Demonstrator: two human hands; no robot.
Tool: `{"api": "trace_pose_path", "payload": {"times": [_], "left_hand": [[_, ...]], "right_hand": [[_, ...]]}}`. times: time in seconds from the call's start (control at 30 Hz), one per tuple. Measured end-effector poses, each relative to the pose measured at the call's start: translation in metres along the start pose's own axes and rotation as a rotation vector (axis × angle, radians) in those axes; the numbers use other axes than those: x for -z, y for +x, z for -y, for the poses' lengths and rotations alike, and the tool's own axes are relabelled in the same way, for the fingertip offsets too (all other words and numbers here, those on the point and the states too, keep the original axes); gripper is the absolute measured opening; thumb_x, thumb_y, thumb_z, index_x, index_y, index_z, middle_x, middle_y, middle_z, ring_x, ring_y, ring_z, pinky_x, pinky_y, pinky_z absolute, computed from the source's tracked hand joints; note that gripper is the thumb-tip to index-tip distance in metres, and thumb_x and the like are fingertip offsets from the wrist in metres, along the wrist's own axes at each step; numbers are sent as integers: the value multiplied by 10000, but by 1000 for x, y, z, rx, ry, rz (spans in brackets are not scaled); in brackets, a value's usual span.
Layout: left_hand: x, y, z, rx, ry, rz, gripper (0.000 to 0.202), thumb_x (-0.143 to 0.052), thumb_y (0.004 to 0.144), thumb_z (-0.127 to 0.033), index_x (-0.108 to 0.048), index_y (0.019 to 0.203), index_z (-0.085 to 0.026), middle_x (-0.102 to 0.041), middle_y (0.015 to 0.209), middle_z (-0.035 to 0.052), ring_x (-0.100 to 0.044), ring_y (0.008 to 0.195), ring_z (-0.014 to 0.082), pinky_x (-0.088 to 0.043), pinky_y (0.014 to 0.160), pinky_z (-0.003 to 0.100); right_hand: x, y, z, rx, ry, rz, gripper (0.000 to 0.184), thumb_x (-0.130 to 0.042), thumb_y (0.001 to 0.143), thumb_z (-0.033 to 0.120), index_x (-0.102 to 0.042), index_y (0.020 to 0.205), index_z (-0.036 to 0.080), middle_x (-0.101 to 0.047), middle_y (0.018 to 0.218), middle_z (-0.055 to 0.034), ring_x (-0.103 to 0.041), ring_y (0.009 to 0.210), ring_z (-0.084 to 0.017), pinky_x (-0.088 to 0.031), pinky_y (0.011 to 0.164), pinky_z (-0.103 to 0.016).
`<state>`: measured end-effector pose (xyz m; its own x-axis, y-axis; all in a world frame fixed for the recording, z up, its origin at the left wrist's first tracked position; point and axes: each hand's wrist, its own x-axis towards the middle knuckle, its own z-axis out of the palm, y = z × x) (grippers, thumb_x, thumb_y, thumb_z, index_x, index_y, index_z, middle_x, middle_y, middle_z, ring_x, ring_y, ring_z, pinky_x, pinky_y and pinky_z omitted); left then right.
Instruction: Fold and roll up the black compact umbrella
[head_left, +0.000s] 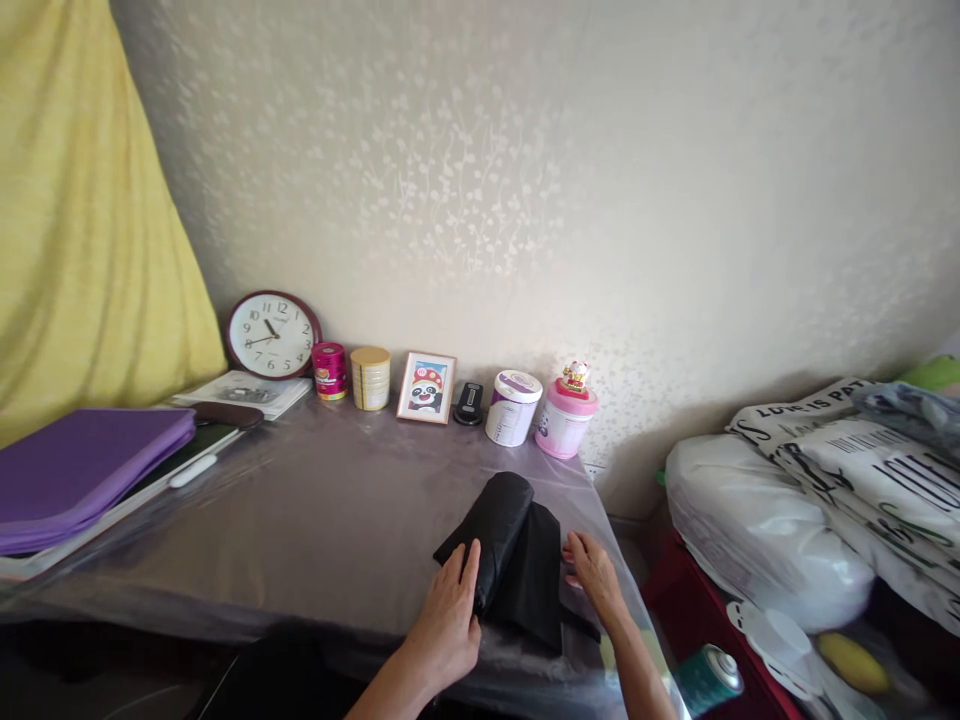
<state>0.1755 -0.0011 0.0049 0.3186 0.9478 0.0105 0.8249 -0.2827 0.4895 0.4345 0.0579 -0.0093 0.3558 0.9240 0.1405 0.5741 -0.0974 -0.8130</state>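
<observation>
On the near right part of the table lies a black, thin sheet-like item (504,535), partly rolled, its loose flap spreading to the right; I cannot tell what kind of thing it is. A narrow black strip (579,625) sticks out at its lower right. My left hand (448,622) rests on the left side of the roll with fingers stretched out, the thumb low by its near end. Beside the flap's right edge is my right hand (596,572), its fingers loosely bent and apart, with nothing visible between them.
Along the wall stand a clock (271,335), a pink can (329,371), a yellow-lidded tin (370,379), a panda picture frame (426,388), a small black device (469,403) and two tubs (514,408). Purple folders (90,470) lie left. A spray can (709,680) and bags (757,530) are right.
</observation>
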Motion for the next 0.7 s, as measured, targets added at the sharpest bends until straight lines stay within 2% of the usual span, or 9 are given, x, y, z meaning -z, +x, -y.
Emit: {"api": "trace_pose_path", "payload": {"times": [0.13, 0.23, 0.33, 0.43, 0.57, 0.7], "left_hand": [[-1, 1, 0, -8, -23, -35, 827, -413, 652, -46, -113, 1420, -108, -267, 1459, 132, -297, 1321, 195, -256, 1077, 300], [-3, 1, 0, -2, -29, -60, 805, -406, 665, -63, -124, 1418, -107, -302, 1443, 130, -324, 1304, 194, -267, 1070, 303], [-3, 1, 0, 3, -24, -56, 801, -403, 671, -77, -119, 1419, -110, -311, 1438, 129, -336, 1295, 192, -274, 1065, 306], [-3, 1, 0, 8, -11, -52, 797, -398, 671, -82, -119, 1418, -98, -308, 1437, 140, -343, 1290, 202, -275, 1065, 323], [-4, 1, -1, 14, -2, -62, 801, -394, 663, -92, -128, 1418, -108, -311, 1439, 135, -348, 1285, 219, -286, 1057, 350], [-7, 0, -1, 22, 5, -84, 807, -386, 659, -94, -119, 1420, -115, -311, 1440, 131, -341, 1291, 226, -273, 1062, 366]], "right_hand": [[-3, -9, 14, -222, 200, 99, 347, -485, 705, 492, -611, 819, 189, -652, 779, -60, -641, 692, -203, -494, 481, -277], [-4, -15, 23, -276, 284, 116, 394, -523, 675, 531, -621, 817, 176, -598, 659, -11, -579, 574, -162, -474, 469, -268], [-6, -21, 32, -247, 286, 73, 444, -511, 676, 572, -633, 828, 174, -557, 583, 14, -535, 513, -146, -420, 422, -243], [-10, -22, 39, -205, 243, 36, 490, -494, 684, 605, -641, 861, 172, -596, 608, -8, -566, 552, -175, -397, 412, -243], [-18, -19, 43, -109, 202, 8, 475, -529, 664, 597, -647, 790, 154, -637, 630, -38, -604, 634, -212, -443, 528, -278], [-19, -20, 38, -41, 211, -13, 446, -533, 672, 592, -631, 717, 159, -628, 628, -31, -596, 661, -218, -448, 585, -291]]}}
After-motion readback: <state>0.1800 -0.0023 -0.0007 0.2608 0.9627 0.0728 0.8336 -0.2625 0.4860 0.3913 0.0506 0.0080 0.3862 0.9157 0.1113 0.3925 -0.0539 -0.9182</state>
